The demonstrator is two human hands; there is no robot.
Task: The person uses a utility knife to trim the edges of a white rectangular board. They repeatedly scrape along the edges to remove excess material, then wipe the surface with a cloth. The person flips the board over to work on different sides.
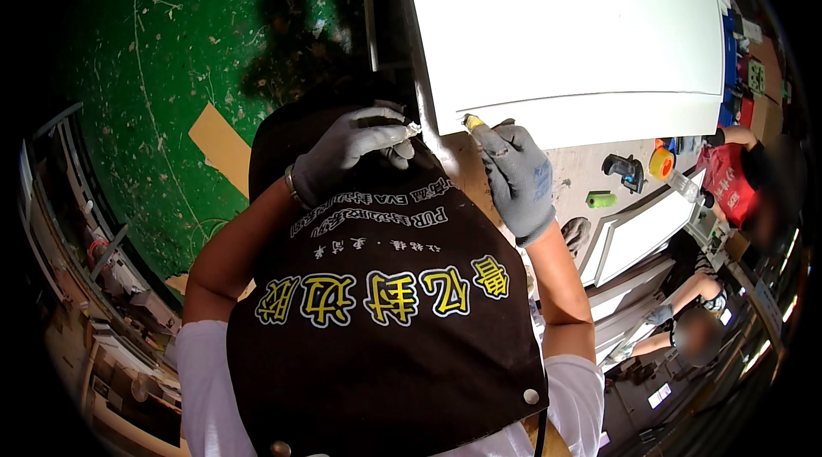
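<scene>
My left hand (355, 144), in a grey work glove, is in front of the dark apron (385, 388). Its thumb and fingers pinch a small whitish, crumpled-looking piece (413, 129), too small to name. At the near edge of a large white panel (574, 29), close to its left corner, is my right hand (518, 179), also gloved in grey. The fingers close on a small yellow piece with a dark tip (473, 122); its kind does not show. That tip points at the panel's corner area, and whether it touches cannot be made out.
A workbench to the right bears a black tool (623, 173), a green roll (602, 199) and a yellow tape roll (661, 162). Two people are at the right, one in a red apron (728, 183). Cardboard (220, 149) lies on the green floor (171, 54).
</scene>
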